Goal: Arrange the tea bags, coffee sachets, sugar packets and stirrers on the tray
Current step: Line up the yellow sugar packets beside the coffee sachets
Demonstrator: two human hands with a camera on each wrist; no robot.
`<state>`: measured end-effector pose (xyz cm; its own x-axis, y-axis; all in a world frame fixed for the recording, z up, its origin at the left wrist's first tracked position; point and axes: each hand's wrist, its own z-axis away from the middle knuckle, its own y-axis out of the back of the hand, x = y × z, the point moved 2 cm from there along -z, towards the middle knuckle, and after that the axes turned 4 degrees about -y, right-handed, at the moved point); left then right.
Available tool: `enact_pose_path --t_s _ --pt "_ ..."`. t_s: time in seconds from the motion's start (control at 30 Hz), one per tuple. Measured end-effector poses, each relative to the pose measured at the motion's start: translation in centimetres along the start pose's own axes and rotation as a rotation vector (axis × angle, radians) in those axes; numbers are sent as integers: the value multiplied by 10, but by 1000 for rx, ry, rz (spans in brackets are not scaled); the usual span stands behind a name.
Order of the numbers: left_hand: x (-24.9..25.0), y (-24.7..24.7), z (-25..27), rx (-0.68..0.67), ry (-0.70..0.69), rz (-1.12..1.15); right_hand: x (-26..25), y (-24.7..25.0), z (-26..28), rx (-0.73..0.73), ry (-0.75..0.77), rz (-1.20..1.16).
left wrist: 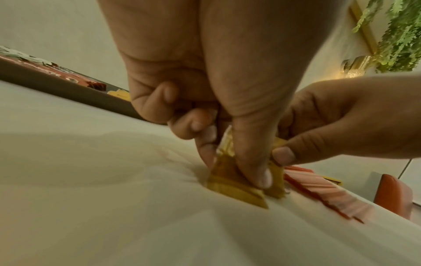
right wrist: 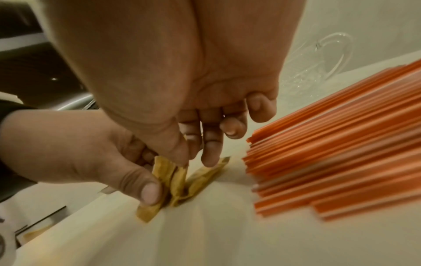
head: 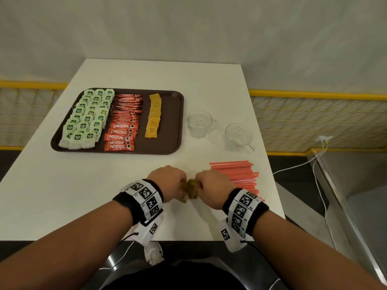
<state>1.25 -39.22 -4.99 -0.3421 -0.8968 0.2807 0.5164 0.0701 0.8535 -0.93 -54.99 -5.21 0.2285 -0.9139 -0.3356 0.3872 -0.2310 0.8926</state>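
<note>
A brown tray [head: 169,147] at the table's left holds rows of green tea bags [head: 85,120], red coffee sachets [head: 123,126] and a column of yellow sugar packets [head: 154,116]. Near the front edge both hands meet over a small bunch of yellow-brown sugar packets [head: 191,190] standing on edge on the table. My left hand [head: 169,183] pinches the packets [left wrist: 230,183] between thumb and fingers. My right hand [head: 211,187] pinches the same bunch [right wrist: 173,180] from the other side. Orange stirrers [head: 234,174] lie in a pile just right of my right hand.
Two clear glass cups [head: 200,123] [head: 238,138] stand on the white table [head: 125,185] right of the tray, behind the stirrers. A yellow railing [head: 314,95] runs behind the table, and a white cable [head: 322,185] hangs at the right.
</note>
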Motion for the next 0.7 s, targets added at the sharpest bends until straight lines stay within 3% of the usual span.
enact_pose_path --t_s 0.2,0.3,0.4,0.5,0.7 --pt "-36 38 1 213 2 169 -5 19 -9 181 -38 -407" --pt "-46 53 5 333 -86 284 -11 26 -19 223 -48 -616" --pt "-52 66 6 409 -219 330 -19 34 -35 274 -32 -608" --pt "-59 75 5 467 -316 380 -28 39 -49 222 13 -600" --pt "-81 84 -2 460 -304 569 -41 40 -77 287 78 -548"
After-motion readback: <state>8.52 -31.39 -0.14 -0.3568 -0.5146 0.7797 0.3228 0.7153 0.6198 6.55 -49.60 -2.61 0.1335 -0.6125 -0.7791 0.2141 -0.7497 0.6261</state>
